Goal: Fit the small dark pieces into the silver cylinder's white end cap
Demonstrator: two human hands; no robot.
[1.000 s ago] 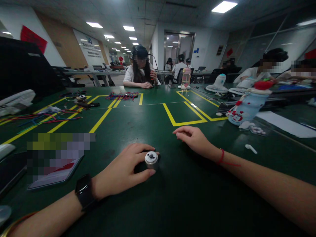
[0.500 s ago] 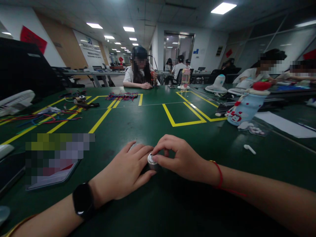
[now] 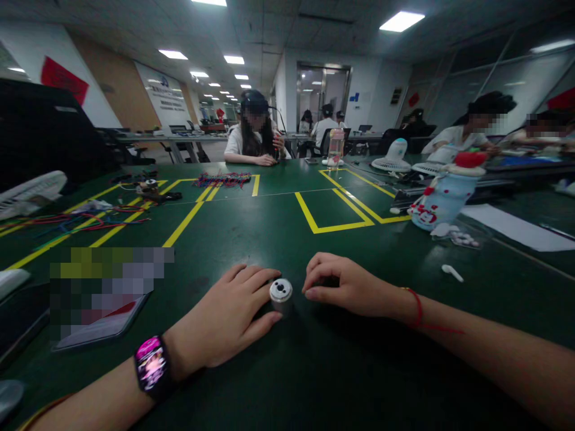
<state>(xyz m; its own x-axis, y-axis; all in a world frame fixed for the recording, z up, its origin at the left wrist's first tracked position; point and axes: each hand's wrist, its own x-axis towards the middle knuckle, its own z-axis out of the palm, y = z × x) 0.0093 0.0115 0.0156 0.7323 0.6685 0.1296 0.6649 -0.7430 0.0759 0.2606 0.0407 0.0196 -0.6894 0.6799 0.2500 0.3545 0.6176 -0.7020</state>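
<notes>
A short silver metal cylinder, like a small motor point(image 3: 281, 291), stands upright on the dark green table, its top face showing several dark holes. My left hand point(image 3: 233, 311) curves around its left side, thumb by the base and fingers behind, holding it in place. On that wrist is a black smartwatch point(image 3: 153, 365) with its screen lit. Just right of the cylinder and apart from it, my right hand point(image 3: 344, 284) has thumb and index finger pinched together; whether something tiny is between the tips cannot be made out. A red string bracelet point(image 3: 417, 305) circles the right wrist.
Loose wires point(image 3: 103, 216) lie at the left, and a wire bundle point(image 3: 223, 179) farther back. Yellow tape point(image 3: 344, 228) marks the table. A blue bottle point(image 3: 444, 200), white earbud point(image 3: 451, 273) and paper point(image 3: 516, 226) are on the right. A person point(image 3: 254, 129) sits opposite.
My right hand has lifted off the cylinder's top and moved right, uncovering the holes. My left hand stays around the cylinder. The watch screen has lit up.
</notes>
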